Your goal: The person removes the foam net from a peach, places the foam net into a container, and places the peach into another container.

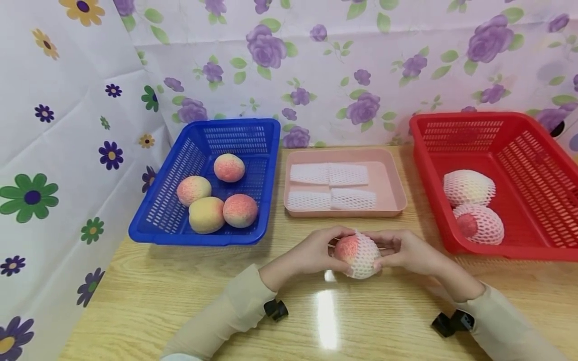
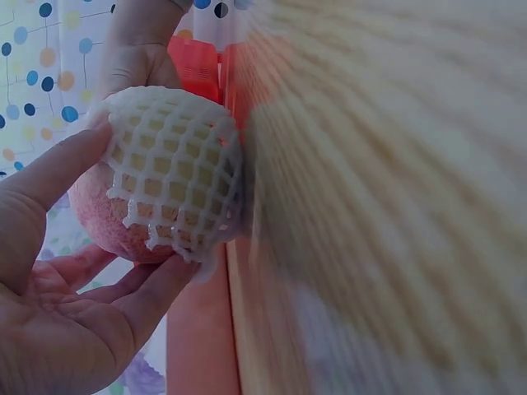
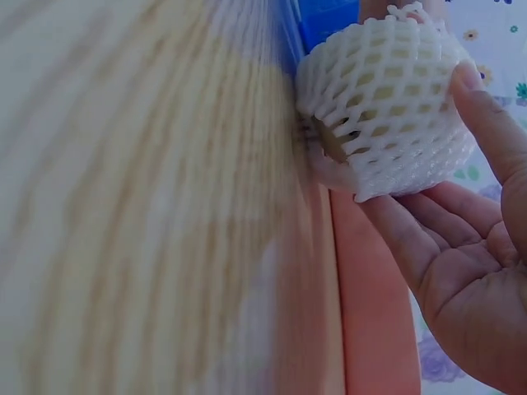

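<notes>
Between both hands, just above the table's middle, is a peach (image 1: 346, 249) partly covered by a white foam net sleeve (image 1: 367, 256). The left hand (image 1: 319, 250) grips its bare pink side, thumb in front and fingers behind. On the netted side, the right hand (image 1: 404, 250) holds it with thumb and fingers. In the left wrist view the net's cut edge (image 2: 156, 234) lies across the peach, leaving the pink part bare. The right wrist view shows the net (image 3: 395, 107) over most of the fruit, under the thumb.
A blue basket (image 1: 198, 237) at left holds several bare peaches. Behind the hands, a pink tray (image 1: 345, 213) carries several flat foam nets (image 1: 352, 199). At right, a red basket (image 1: 519, 252) contains two netted peaches (image 1: 469, 186). Flowered cloth (image 1: 325, 75) hangs behind the wooden table (image 1: 361, 321).
</notes>
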Available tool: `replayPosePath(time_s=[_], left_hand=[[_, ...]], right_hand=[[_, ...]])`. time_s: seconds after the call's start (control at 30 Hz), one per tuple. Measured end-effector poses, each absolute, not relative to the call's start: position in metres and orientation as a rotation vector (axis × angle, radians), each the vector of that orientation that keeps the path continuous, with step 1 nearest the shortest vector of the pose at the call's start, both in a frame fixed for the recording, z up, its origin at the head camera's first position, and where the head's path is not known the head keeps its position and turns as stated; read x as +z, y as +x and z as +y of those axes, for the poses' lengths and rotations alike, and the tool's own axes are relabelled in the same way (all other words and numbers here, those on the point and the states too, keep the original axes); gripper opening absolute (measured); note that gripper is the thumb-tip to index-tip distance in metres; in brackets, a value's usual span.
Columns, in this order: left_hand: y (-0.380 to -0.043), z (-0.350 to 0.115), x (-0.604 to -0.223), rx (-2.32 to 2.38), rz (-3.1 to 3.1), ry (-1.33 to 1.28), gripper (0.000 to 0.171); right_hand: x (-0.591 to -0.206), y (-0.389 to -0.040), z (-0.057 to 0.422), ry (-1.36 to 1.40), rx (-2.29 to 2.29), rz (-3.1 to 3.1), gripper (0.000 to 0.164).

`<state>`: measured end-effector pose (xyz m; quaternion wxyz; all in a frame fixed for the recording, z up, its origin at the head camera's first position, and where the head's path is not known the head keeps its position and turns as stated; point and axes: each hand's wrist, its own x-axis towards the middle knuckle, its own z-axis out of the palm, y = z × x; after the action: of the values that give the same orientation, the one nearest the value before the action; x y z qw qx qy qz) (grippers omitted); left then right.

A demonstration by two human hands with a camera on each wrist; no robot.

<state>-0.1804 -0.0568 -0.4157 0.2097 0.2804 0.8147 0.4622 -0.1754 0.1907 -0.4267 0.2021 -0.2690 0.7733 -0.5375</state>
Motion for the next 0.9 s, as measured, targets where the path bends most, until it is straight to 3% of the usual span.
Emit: replayPosePath(time_s=[0.47,0.9], left_hand=[[-0.175,-0.067,-0.399,1.567,2.244,0.645,0.068],[-0.171,-0.075,-0.395,1.727,2.182,0.709,0.072]], right_hand=[[-0.416,-0.169,0.187,-0.805,-1.660,2.266,0.063],[-0.404,-0.155,0.180,-0.588,-1.932,2.415,0.035]])
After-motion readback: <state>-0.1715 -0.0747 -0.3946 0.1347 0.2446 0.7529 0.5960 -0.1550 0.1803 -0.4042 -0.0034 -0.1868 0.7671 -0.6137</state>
